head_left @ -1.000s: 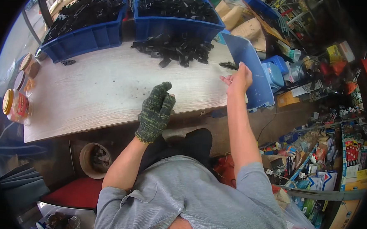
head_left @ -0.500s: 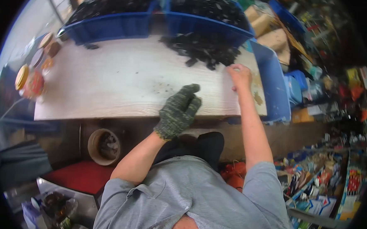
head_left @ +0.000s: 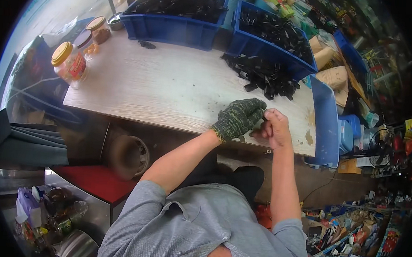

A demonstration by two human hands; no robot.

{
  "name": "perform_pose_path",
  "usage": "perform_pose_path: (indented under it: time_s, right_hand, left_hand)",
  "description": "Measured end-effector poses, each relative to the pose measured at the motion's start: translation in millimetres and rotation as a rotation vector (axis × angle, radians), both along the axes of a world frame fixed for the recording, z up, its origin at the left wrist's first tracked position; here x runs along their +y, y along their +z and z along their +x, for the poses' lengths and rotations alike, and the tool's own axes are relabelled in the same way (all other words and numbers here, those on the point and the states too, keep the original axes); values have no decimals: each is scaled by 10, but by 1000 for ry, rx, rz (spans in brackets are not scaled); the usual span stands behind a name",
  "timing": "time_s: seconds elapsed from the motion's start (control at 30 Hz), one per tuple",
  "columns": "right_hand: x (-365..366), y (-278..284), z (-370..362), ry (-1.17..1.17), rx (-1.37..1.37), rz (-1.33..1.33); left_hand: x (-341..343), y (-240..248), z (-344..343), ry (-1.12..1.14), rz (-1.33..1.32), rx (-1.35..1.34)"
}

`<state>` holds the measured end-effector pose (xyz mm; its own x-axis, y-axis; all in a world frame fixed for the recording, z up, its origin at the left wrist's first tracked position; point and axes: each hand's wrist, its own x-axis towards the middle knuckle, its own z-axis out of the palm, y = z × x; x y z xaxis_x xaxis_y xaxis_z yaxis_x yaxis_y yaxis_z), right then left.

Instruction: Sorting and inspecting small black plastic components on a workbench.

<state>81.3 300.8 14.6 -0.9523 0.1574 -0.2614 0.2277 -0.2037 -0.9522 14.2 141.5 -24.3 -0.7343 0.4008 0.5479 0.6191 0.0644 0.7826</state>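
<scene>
Nearest you, at the front edge of the pale wood-grain tabletop (head_left: 170, 89), your left hand (head_left: 238, 118) in its green-flecked knitted glove is curled shut, fingertips meeting your bare right hand (head_left: 273, 128), which is clenched in a fist just beside it at three o'clock. Whether either grips a part, you cannot tell. Beyond them, at twelve o'clock, lies a loose heap of black plastic clips (head_left: 263, 76). Farther off stand two blue plastic bins (head_left: 174, 27) full of the same clips. At ten o'clock, well apart, stands a yellow-lidded clear jar (head_left: 69, 65).
</scene>
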Motion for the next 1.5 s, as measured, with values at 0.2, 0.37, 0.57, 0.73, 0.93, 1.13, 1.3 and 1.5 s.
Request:
perform_pose_path:
  time_s: [0.2, 0.37, 0.57, 0.73, 0.93, 1.13, 1.3, 1.5]
  right_hand:
    - [-237, 5, -28, -134, 7, 133]
    - [-465, 38, -39, -110, 9, 214]
    - [-558, -25, -64, -208, 14, 180]
    - [-612, -13, -69, -244, 33, 85]
    - [-592, -35, -82, -290, 32, 84]
    - [-594, -25, -56, -285, 63, 55]
    - [-610, -57, -65, -294, 95, 57]
    - [-576, -26, -66, -312, 84, 40]
  left_hand:
    - [-4, -57, 34, 59, -27, -98]
    - [-59, -97, -10, 118, 144, -296]
    - [-696, 96, -326, 396, -150, 29]
    - [-1864, 235, -1366, 1087, -704, 357]
    - [-2016, 160, -1502, 714, -954, 465]
    - [-1789, 93, -1296, 288, -853, 594]
    - [-1710, 109, -1209, 441, -726, 605]
    - [-1425, 609, -1068, 786, -897, 23]
